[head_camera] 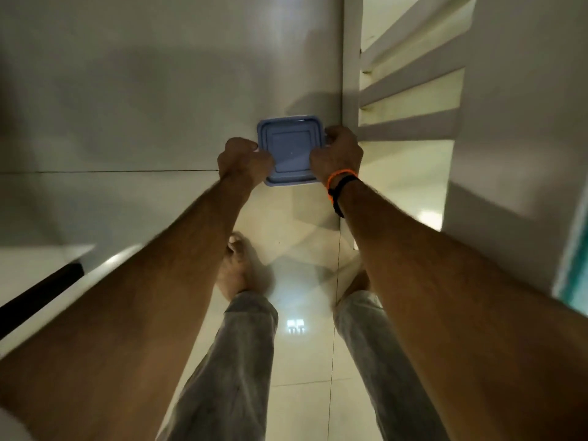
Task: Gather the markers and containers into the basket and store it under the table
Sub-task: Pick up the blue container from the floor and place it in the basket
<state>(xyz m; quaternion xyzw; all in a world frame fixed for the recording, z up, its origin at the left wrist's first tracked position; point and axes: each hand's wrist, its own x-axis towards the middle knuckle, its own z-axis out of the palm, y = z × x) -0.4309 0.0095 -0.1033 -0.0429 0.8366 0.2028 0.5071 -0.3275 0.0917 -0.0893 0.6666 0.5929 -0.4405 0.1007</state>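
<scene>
Glossy pale floor tiles (302, 256) far below, blue-lidded container (290, 150) clamped by 2 closed hands, left hand (243, 160) and right hand (337, 154) on opposite edges, likely for steady carrying, no basket seen.

container (291, 151) body hidden under its lid; both hands' fingertips tucked out of sight; frame blurry.
</scene>
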